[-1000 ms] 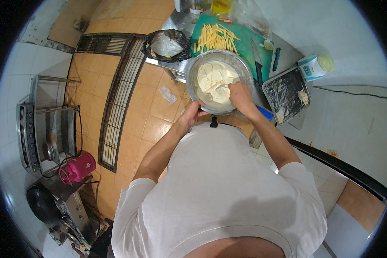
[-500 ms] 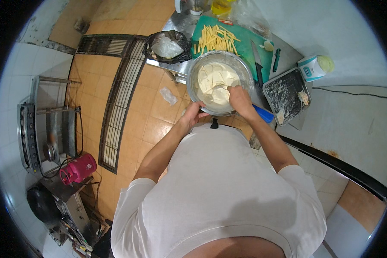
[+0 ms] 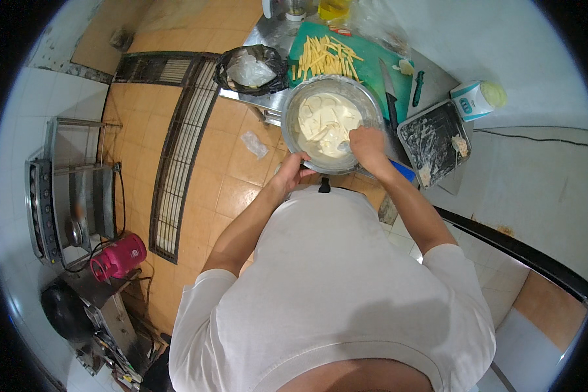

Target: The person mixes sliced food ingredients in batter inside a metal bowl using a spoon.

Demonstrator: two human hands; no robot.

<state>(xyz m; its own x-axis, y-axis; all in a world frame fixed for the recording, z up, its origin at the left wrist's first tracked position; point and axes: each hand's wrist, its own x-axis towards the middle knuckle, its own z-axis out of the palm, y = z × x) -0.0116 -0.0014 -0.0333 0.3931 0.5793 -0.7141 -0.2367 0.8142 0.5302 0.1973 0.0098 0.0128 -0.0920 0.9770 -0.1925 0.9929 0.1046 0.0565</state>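
A round metal bowl (image 3: 375, 111) of thick, pale cream mixture (image 3: 325, 121) stands at the near edge of the steel table. My left hand (image 3: 294, 172) grips the bowl's lower left rim, thumb on top. Over the bowl's right side, my right hand (image 3: 368, 145) is closed round a spoon (image 3: 343, 147), whose end dips into the mixture; most of the spoon is hidden by the hand and cream. Behind the bowl, yellow cut sticks (image 3: 323, 57) are heaped on a green cutting board (image 3: 367, 55).
A black-handled knife (image 3: 389, 91) lies on the board, a green-handled tool (image 3: 418, 88) beside it. To the right are a smeared dark tray (image 3: 432, 147) and a white-and-blue container (image 3: 473, 101). A black plastic bag (image 3: 274, 65) sits left; a pink gas cylinder (image 3: 121, 255) is on the floor.
My right hand has moved slightly with the spoon, which has swept toward the bowl's near right side. Folds in the mixture have shifted. My left hand keeps its hold on the rim.
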